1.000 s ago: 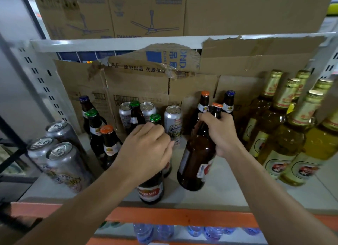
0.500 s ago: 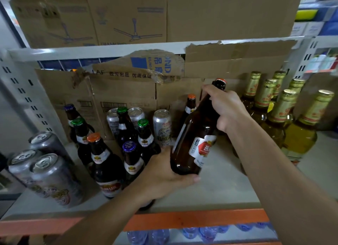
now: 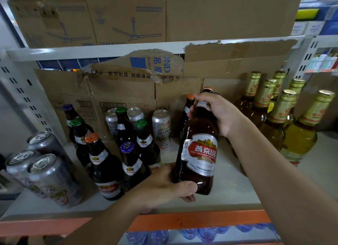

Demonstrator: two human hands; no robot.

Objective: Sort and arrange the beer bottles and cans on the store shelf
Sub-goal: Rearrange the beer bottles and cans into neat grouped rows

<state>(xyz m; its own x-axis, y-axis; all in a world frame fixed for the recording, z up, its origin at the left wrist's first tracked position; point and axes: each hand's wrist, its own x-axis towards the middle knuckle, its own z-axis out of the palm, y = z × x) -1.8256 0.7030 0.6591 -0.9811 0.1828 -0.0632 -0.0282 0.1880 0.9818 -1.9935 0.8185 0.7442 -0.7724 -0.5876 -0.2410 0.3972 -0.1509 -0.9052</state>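
I hold a brown beer bottle (image 3: 198,153) with a red and silver label and an orange cap, raised above the shelf (image 3: 232,190). My right hand (image 3: 217,113) grips its neck. My left hand (image 3: 164,185) cups its base, thumb across the front. Left of it stands a cluster of dark bottles (image 3: 128,153) with green, orange and blue caps. Silver cans (image 3: 161,127) stand behind them. Another orange-capped bottle (image 3: 188,105) stands just behind the held one.
Three grey cans (image 3: 45,173) sit at the shelf's left end. Several yellow bottles with gold foil necks (image 3: 279,120) fill the right side. Torn cardboard boxes (image 3: 128,91) line the back. The orange shelf lip (image 3: 182,221) runs along the front, water bottles below.
The held bottle has swung from tilted to nearly upright with its label facing me, and it has come closer. My left hand has closed further round its base.
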